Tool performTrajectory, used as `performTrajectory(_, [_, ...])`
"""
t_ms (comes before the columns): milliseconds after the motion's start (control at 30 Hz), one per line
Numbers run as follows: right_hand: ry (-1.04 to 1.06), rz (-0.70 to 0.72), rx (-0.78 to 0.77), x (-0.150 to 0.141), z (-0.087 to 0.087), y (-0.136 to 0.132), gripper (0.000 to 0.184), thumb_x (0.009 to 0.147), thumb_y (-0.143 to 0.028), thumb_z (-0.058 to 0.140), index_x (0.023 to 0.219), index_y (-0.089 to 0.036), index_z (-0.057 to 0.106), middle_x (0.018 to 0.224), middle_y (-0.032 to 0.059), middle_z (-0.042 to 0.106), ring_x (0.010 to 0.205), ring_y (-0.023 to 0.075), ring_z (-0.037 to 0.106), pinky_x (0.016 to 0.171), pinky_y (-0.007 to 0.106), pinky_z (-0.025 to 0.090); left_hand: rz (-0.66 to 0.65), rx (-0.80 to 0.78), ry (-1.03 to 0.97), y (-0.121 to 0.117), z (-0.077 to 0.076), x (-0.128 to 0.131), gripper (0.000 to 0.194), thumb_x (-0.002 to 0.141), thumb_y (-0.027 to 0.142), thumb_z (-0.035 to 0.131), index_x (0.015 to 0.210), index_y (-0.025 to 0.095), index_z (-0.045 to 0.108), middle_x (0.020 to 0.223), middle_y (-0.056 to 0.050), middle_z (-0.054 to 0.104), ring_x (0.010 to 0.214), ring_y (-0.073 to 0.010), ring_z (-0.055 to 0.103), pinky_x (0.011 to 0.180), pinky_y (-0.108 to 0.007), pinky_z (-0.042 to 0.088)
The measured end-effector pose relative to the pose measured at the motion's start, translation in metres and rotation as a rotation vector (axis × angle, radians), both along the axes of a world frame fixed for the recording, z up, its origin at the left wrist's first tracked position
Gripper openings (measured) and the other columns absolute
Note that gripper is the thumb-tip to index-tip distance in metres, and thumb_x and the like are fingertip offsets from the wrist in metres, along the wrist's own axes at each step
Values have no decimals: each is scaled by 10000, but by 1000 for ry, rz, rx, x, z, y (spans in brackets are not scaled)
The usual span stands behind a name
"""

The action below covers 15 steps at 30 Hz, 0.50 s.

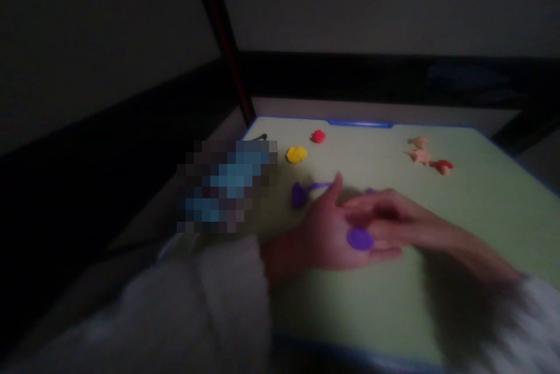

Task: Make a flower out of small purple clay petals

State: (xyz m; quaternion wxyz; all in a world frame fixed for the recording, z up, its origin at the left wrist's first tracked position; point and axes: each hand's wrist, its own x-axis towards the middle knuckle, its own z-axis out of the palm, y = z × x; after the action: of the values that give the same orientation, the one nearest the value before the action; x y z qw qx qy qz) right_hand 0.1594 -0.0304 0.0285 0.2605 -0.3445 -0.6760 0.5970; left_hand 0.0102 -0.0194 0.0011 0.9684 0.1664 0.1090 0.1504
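Note:
My left hand (335, 234) is turned palm up, with its thumb raised and its fingers stretched out flat to the right. Over the base of those fingers lies a flat, round purple clay disc (360, 239). From the right, my right hand (394, 222) reaches across the left fingers with its own fingers bent. Its fingertips meet the disc's right edge and seem to pinch it, though blur hides the exact grip. Just beyond the hands are a dark purple lump (299, 195) and a thin purple strip (320, 185), partly covered by my left thumb.
A pale green board with a blue rim (359, 123) lies beneath. On it are a yellow lump (296, 154), a red lump (318, 136), several peach-coloured pieces (419, 156) and a red-topped piece (443, 166). A pixelated blue patch (231, 178) covers the left edge.

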Motion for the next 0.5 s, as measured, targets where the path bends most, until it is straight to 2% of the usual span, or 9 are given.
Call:
performTrajectory(100, [-65, 18, 2, -3, 1, -2, 273, 727, -379, 674, 777, -118, 613, 605, -23, 511, 516, 72, 464, 454, 175, 376, 39, -19, 28, -3, 2, 2, 853, 717, 772, 205, 1110, 114, 579, 1061, -117, 594, 1191, -316, 425, 1025, -448, 167])
performTrajectory(200, [-82, -14, -15, -7, -3, -3, 264, 715, -344, 689, 683, -112, 568, 532, -53, 433, 449, 47, 376, 397, 163, 293, 51, -28, 13, -5, 3, 4, 836, 756, 736, 167, 1141, 97, 546, 1048, -119, 595, 1151, -306, 465, 1035, -448, 152])
performTrajectory(400, [-54, -35, -22, -6, -7, -2, 292, 703, -374, 698, 660, -113, 575, 529, -48, 448, 450, 48, 382, 400, 164, 305, 51, -9, 37, -2, 1, 2, 868, 753, 734, 194, 1199, 53, 493, 1091, -144, 564, 1153, -333, 460, 1004, -489, 174])
performTrajectory(500, [-33, 17, 44, -2, -4, 1, 341, 750, -460, 628, 746, -119, 624, 531, -48, 444, 454, 49, 375, 399, 161, 312, -1, 8, 39, 0, 1, 0, 877, 705, 774, 218, 1166, 98, 533, 1096, -135, 575, 1143, -325, 480, 1023, -470, 162])
